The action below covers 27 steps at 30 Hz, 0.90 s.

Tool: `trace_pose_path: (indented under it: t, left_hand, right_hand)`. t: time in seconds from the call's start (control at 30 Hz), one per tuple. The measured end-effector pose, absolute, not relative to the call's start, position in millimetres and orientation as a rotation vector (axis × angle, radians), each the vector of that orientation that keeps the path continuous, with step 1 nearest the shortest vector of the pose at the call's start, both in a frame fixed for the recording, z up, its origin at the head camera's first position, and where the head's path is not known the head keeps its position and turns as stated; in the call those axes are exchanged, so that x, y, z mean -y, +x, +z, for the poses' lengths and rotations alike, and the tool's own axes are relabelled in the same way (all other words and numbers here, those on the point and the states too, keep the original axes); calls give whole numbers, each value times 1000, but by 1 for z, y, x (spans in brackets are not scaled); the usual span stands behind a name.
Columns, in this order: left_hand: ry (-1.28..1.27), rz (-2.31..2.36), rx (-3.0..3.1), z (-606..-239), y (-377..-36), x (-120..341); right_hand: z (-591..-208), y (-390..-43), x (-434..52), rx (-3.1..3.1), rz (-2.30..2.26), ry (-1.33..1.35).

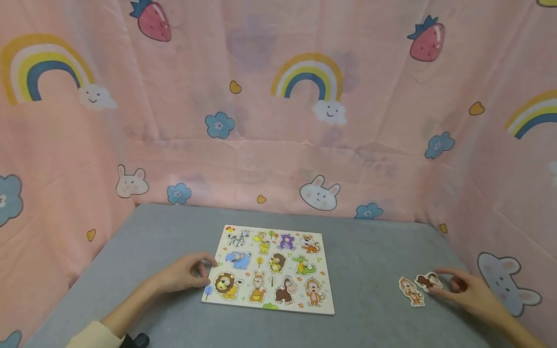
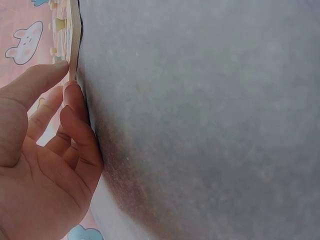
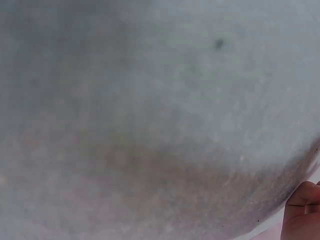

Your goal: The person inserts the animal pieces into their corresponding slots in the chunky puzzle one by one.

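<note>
A wooden peg puzzle board printed with animals lies on the grey table. My left hand holds its left edge with thumb and fingers; in the left wrist view, the hand has its fingertips against the board's edge. At the right, my right hand pinches a dark brown animal puzzle piece between thumb and forefinger, partly covering it. Beside that piece lies a monkey puzzle piece. Only part of the right hand enters the right wrist view, and the piece is out of sight there.
The grey table stretches between the board and the two loose pieces. A pink printed curtain hangs behind and along both sides of the table.
</note>
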<state>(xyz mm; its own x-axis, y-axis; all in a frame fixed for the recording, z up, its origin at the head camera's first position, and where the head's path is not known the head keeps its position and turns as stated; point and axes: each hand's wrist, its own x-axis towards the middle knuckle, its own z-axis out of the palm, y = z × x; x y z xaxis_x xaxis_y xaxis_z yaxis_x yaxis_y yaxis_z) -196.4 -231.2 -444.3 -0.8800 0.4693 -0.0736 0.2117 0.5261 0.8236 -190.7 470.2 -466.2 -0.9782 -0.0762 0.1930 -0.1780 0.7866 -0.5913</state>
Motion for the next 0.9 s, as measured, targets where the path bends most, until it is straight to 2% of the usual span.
trace_pose_path:
  t: [0.9]
  left_hand:
    - [580,1269,-2490,-444,-197,231]
  right_hand:
    - [-464,-205,-473,2739,969,480]
